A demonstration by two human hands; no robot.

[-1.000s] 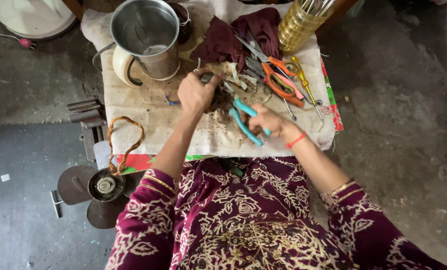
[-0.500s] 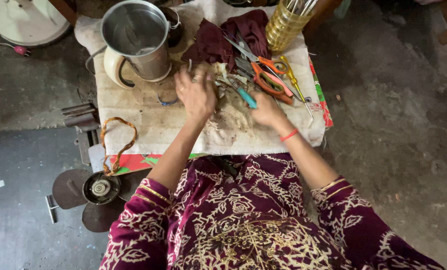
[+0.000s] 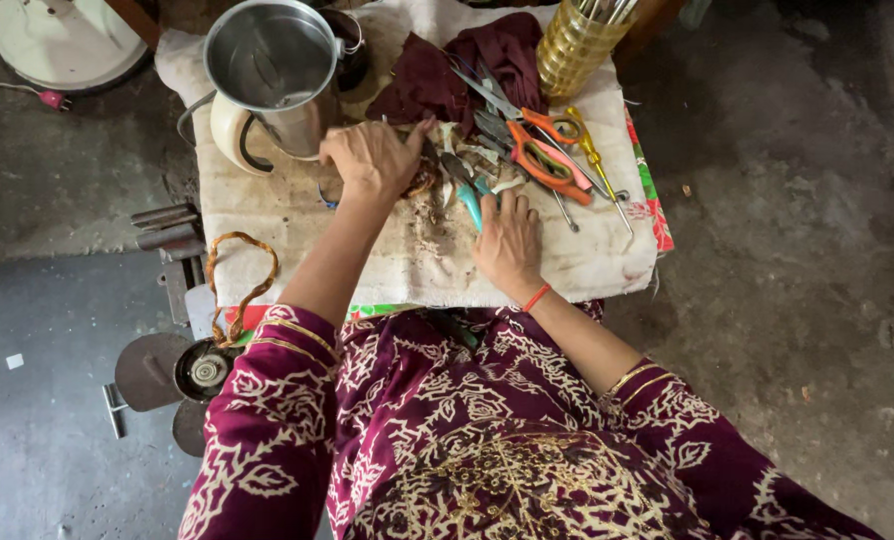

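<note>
white disc [image 3: 62, 40], far left on the grey floor, round and pale. steel jug [image 3: 267, 70], upright at the left rear of the cloth-covered board [image 3: 297, 260], inside empty and dull, with a cream handle curving off its left side. brown cord loop [image 3: 239, 280], hanging over the board's left edge. left hand [image 3: 372, 158], palm down, fingers curled together over a small brown clump [image 3: 422, 180] near the board's middle; whether they pinch it cannot be told. dark red rag [image 3: 467, 65], bunched at the rear centre. teal-handled tool [image 3: 467, 203], lying between the two hands, its teal grip short and bright, metal end pointing away toward the rear, the grip partly under the right fingertips. right hand [image 3: 510, 240], flat on the cloth, fingers close together and stretched forward, tips touching the teal grip; orange band on the wrist. orange-handled scissors [image 3: 542, 160], lying among grey metal tools just right of centre. yellow-handled screwdriver [image 3: 595, 160], beside them. amber ribbed cup [image 3: 577, 45], rear right, holding upright tools.
</note>
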